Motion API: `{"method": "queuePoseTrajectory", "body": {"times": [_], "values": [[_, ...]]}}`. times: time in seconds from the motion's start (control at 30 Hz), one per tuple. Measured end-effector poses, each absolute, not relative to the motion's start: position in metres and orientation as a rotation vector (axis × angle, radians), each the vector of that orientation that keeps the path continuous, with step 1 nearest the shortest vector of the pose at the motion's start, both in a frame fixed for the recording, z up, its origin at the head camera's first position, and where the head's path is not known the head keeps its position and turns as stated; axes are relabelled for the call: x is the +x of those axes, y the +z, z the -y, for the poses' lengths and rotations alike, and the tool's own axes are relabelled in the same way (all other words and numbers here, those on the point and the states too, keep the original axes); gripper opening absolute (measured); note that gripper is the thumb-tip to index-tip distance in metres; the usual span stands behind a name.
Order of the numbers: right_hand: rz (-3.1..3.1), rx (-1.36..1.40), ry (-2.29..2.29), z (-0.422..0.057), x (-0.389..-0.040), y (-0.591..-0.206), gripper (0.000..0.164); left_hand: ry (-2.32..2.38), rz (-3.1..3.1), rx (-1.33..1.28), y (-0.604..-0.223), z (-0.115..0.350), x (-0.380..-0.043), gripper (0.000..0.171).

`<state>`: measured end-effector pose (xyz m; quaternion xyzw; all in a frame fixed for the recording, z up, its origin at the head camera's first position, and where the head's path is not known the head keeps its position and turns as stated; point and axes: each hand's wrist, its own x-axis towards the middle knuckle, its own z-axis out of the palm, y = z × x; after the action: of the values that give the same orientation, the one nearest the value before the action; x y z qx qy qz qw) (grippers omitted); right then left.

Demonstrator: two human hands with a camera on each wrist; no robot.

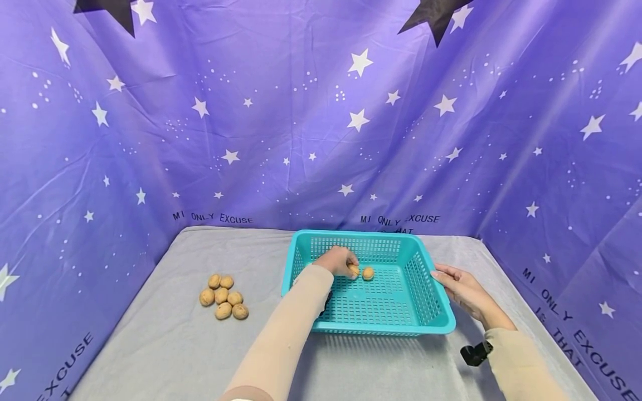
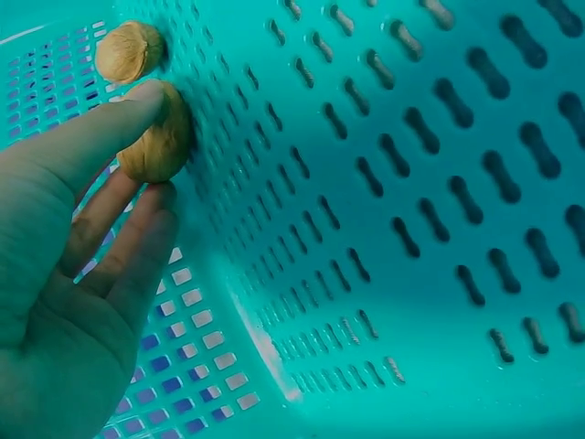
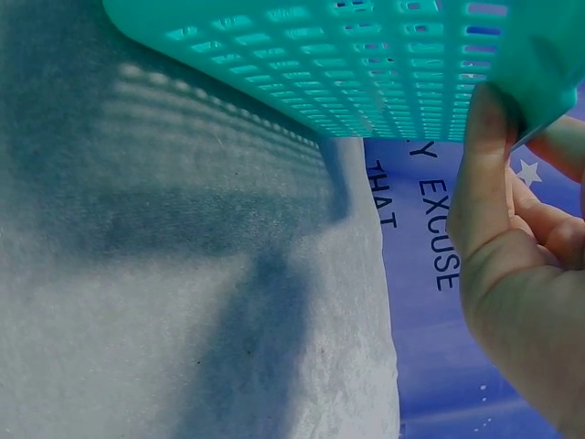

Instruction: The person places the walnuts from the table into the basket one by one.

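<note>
A turquoise plastic basket point(image 1: 361, 329) with slotted walls stands on the table. Inside it, my left hand point(image 1: 337, 260) pinches a walnut point(image 2: 166, 142) between thumb and fingers, low by the basket's wall. A second walnut point(image 1: 368, 273) lies on the basket floor just beyond the held one. At the basket's right side, my right hand point(image 1: 465, 291) grips the rim, its thumb point(image 3: 487, 137) against the wall and the other fingers partly hidden behind the edge.
Several walnuts point(image 1: 221, 296) lie in a loose cluster on the grey cloth-covered table point(image 1: 150, 340), left of the basket. Purple star-patterned curtains point(image 1: 281, 122) enclose the table at the back and both sides. A small black device point(image 1: 476, 353) sits on the right wrist.
</note>
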<state>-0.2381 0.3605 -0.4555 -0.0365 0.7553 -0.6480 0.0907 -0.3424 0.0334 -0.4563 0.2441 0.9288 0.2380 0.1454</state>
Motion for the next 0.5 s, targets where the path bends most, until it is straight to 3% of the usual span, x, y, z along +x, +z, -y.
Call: {"method": "queuePoseTrajectory", "body": {"times": [0.27,0.5], "values": [[-2.253,-0.106,-1.909,-0.36,-0.238,-0.454,0.067,0.721,-2.638,0.71,-0.449,-0.031,-0.345,0.045],[-2.252,-0.113,-1.901,-0.36,-0.237,-0.452,0.069,0.753,-2.605,0.788,-0.433,-0.028,-0.345,0.04]]}}
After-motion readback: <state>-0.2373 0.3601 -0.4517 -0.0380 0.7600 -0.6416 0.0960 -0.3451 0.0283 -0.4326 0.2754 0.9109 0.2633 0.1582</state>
